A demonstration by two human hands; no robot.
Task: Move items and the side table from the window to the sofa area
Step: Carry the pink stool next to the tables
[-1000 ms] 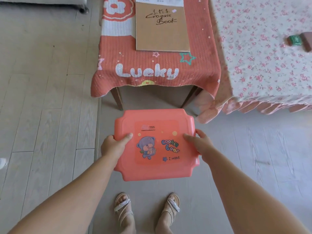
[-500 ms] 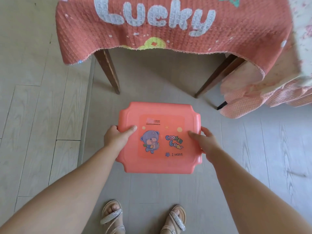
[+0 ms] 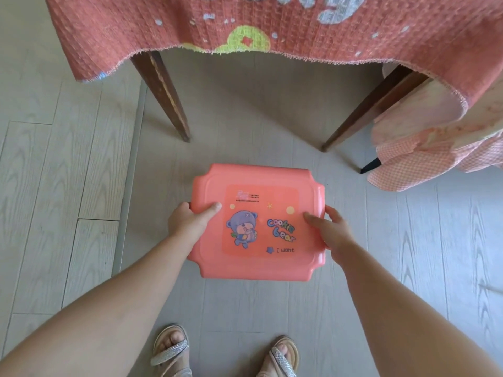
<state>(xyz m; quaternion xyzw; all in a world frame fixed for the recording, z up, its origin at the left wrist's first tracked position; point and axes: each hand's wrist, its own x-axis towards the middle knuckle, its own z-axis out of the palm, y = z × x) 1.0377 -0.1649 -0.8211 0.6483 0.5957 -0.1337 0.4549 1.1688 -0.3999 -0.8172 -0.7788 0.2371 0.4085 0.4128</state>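
A coral-pink plastic stool (image 3: 258,191) with a cartoon bear sticker and the words "Cookie bear" on its top is seen from above, low over the floor in front of my feet. My left hand (image 3: 187,223) grips its left edge, thumb on top. My right hand (image 3: 330,229) grips its right edge the same way. The stool's legs are hidden beneath its top. Just beyond it stands the side table, with dark wooden legs (image 3: 163,96) and a coral quilted cloth (image 3: 299,25) draped over it.
Pale wood-look floor (image 3: 60,186) spreads to the left and right. A pink gingham and floral bedcover (image 3: 424,156) hangs at the right beside the table, with a black leg tip under it. My sandalled feet (image 3: 171,349) stand at the bottom.
The stool has gone lower toward the floor, and the view has tilted down and closer. The table top and the sketchbook on it have left the frame. Both hands keep their grip.
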